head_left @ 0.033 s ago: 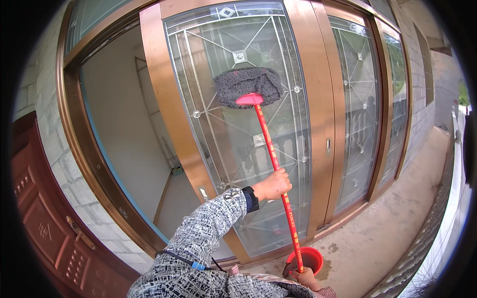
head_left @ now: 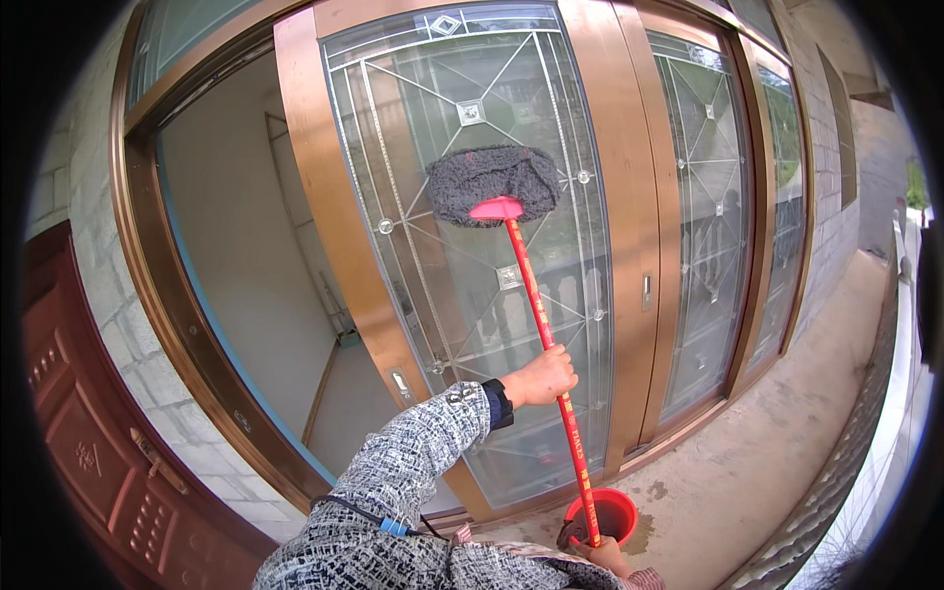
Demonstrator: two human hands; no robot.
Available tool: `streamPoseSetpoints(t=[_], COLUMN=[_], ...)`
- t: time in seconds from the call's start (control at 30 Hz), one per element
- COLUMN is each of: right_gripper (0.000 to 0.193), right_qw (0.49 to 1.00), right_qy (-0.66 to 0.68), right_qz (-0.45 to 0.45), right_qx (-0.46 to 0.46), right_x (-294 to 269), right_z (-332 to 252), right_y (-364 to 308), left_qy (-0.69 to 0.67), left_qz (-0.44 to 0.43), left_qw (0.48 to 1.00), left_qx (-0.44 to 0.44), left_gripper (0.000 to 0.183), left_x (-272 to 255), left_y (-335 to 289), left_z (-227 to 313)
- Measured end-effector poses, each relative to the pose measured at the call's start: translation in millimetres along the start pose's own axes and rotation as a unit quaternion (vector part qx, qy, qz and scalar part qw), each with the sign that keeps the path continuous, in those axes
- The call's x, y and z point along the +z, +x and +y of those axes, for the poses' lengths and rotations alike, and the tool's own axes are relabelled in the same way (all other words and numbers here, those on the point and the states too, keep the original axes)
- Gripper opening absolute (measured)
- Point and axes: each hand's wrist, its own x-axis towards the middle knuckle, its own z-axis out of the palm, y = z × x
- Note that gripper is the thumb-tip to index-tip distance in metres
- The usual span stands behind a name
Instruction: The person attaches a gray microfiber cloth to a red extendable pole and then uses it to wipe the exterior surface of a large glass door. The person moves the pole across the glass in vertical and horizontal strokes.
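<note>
A mop (head_left: 536, 285) with a red pole and a fluffy dark grey head lies against the glass panel (head_left: 492, 324) of a bronze-framed sliding door. Its head covers the pane a little above the middle, below a small square ornament. My left hand (head_left: 543, 377) is wrapped round the pole about halfway down. Near the pole's lower end, my right hand (head_left: 610, 557) is closed on it too, partly hidden by my sleeve. Just behind that hand stands a red bucket (head_left: 630, 513) on the ground, its inside dark.
To the left of the glass panel is an open doorway (head_left: 251, 246) into a pale room. A carved reddish-brown door (head_left: 88, 442) stands at the far left. More glazed panels (head_left: 706, 226) continue on the right. A concrete walkway (head_left: 757, 433) runs beside a white railing (head_left: 875, 442).
The mop head has slid slightly down the glass, and my left hand has come down a little with the pole. My right hand is lowered slightly as well.
</note>
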Motion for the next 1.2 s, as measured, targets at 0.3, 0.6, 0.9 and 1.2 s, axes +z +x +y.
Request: streamPoseSetpoints(t=[0.3,0.6,0.9,1.2], right_gripper=[0.019,0.025,0.023,0.019], right_qw=[0.967,0.972,0.985,0.936], right_qy=[0.127,0.008,0.001,0.198], right_qz=[-0.063,0.001,0.081,0.037], right_qx=[-0.211,-0.237,-0.155,-0.29], right_x=[-67.2,-100.5,-102.6,-113.1], right_z=[-140.2,-143.1,-109.2,-236.1], right_y=[-33.4,20.1,40.6,74.2], left_qy=[0.084,0.267,0.252,0.304], left_qz=[0.095,0.072,0.188,0.174], left_qw=[0.992,0.955,0.942,0.932], left_qx=[0.0,-0.107,-0.116,-0.09], left_gripper=[0.02,0.022,0.022,0.025], left_x=[-116.1,-236.4,-193.2,-223.5], left_y=[37.9,51.4,104.2,199.0], left_z=[-133.4,-237.8,-193.9,-276.3])
